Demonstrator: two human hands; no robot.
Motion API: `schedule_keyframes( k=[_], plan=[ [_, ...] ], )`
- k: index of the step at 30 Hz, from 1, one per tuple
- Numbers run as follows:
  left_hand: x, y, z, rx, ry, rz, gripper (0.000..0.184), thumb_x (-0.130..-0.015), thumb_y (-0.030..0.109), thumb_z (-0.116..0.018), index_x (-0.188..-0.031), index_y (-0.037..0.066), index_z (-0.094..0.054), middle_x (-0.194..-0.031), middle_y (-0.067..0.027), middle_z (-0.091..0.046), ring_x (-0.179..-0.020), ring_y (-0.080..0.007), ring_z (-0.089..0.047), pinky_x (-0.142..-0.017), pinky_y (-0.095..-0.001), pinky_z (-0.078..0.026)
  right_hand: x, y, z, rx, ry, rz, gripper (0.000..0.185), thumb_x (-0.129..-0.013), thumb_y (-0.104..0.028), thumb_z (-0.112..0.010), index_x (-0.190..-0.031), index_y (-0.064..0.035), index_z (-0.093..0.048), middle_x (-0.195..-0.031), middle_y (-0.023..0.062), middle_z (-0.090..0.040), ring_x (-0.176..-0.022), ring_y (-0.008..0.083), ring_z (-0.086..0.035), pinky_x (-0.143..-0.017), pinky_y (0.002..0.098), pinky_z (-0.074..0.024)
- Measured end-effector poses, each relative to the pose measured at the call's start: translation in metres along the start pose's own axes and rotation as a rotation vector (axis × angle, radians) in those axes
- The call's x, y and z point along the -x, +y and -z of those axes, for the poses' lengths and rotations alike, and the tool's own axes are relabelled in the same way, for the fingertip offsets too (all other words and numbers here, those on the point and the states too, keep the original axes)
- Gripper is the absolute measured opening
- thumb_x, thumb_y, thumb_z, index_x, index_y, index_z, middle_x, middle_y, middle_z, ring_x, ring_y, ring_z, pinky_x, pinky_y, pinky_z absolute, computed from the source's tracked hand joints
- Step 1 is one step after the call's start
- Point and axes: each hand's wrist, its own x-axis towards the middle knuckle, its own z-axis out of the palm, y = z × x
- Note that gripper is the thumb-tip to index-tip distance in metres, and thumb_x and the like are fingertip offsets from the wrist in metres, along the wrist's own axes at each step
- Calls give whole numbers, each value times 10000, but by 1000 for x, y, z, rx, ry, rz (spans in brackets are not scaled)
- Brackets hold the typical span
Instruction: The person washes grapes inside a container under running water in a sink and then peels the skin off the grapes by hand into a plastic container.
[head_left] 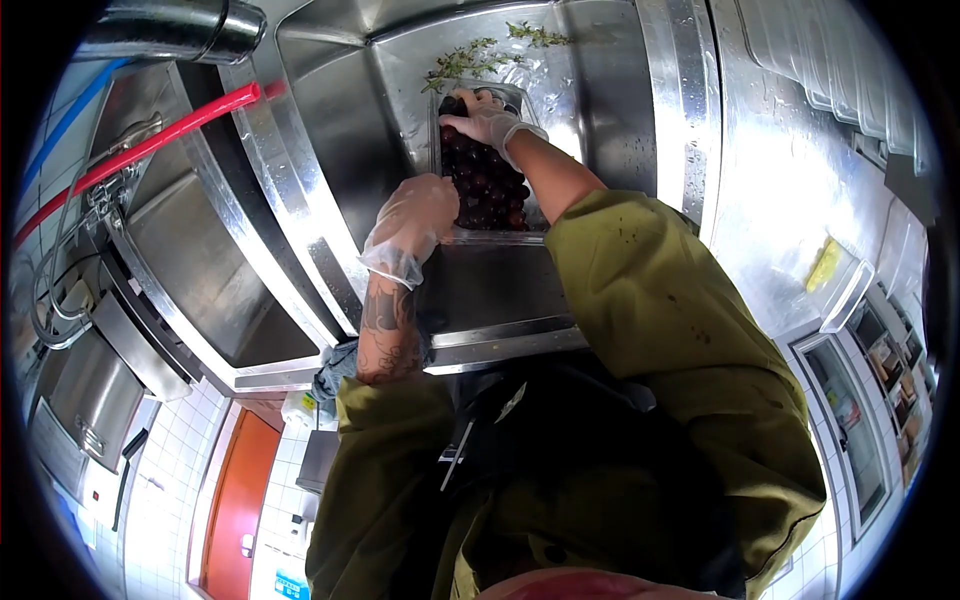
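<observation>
Dark red grapes (485,190) in a clear container (492,238), set in the steel sink (352,130). Green stems (470,63) lie beyond it. Right hand (484,118) over the grapes at the far end, fingers bent; left hand (418,212) curled at the container's left side. Cannot tell whether either grip holds anything.

Wears olive top (385,440) with dark-spotted right sleeve (650,290), black apron (600,440) and translucent gloves (415,212); bears tattoos (384,308) on left forearm (388,335).

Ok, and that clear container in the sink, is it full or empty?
Not empty: dark grapes or similar round fruit spread through much of the clear container, up to its near edge.
</observation>
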Motion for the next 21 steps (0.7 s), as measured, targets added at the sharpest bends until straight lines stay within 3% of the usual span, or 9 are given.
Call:
schedule_keyframes(
  k=[5,8,11,13,14,16,18,19,21],
  plan=[
    [-7,-7,-2,73,-72,55,322,-849,303,-510,-846,5,-632,-784,-163,-659,-711,-244,-667,-665,-372,-511,1,0,-1,6,23,-20,816,-715,-681,-549,-1382,-278,-308,-1399,162,-300,-1292,380,-323,-1045,458,-301],
    [-4,-5,-16,171,34,215,281,-737,277,-605,-879,37,-637,-860,-159,-655,-771,-268,-655,-710,-386,-496,8,5,0,-7,70,32,784,-742,-648,-541,-1384,-271,-295,-1393,155,-300,-1289,366,-326,-1044,458,-297],
    [-15,-19,-63,135,92,141,301,-684,261,-634,-888,41,-629,-857,-154,-651,-769,-281,-646,-730,-388,-479,30,1,7,67,112,109,736,-788,-591,-526,-1394,-261,-272,-1390,147,-303,-1289,347,-320,-1044,459,-289],
    [-20,-31,-91,250,125,200,326,-693,252,-616,-929,27,-635,-910,-193,-646,-885,-341,-620,-783,-417,-472,52,-5,12,195,157,184,703,-837,-512,-515,-1420,-249,-222,-1394,135,-310,-1294,330,-305,-1048,452,-280],
    [-21,-39,-103,307,138,231,340,-698,247,-607,-949,20,-638,-936,-213,-643,-943,-371,-607,-810,-432,-469,54,-2,11,237,173,244,666,-839,-502,-518,-1413,-277,-265,-1427,104,-288,-1305,329,-287,-1058,444,-268],
    [-26,-56,-115,396,83,230,313,-722,238,-609,-940,14,-624,-951,-216,-636,-962,-365,-600,-813,-427,-467,72,1,18,214,264,320,537,-830,-447,-558,-1327,-278,-442,-1410,84,-347,-1270,300,-353,-1047,406,-305],
    [-36,-67,-117,356,7,244,304,-733,237,-609,-927,2,-620,-966,-222,-631,-977,-363,-594,-810,-424,-467,73,22,15,-94,457,488,377,-805,-355,-608,-1168,-255,-601,-1313,72,-478,-1186,269,-460,-1013,366,-363],
    [-43,-73,-123,331,11,228,307,-739,232,-605,-936,-3,-616,-982,-224,-627,-985,-364,-590,-816,-426,-467,77,27,17,-190,627,474,273,-780,-242,-637,-1048,-197,-657,-1157,69,-591,-1085,259,-541,-951,345,-422],
    [-57,-85,-141,286,23,199,313,-751,224,-596,-954,-13,-607,-1013,-228,-619,-1001,-366,-582,-828,-431,-466,68,37,38,-413,802,384,175,-759,-187,-661,-919,-118,-650,-996,91,-626,-949,274,-583,-863,342,-462]
  ],
)
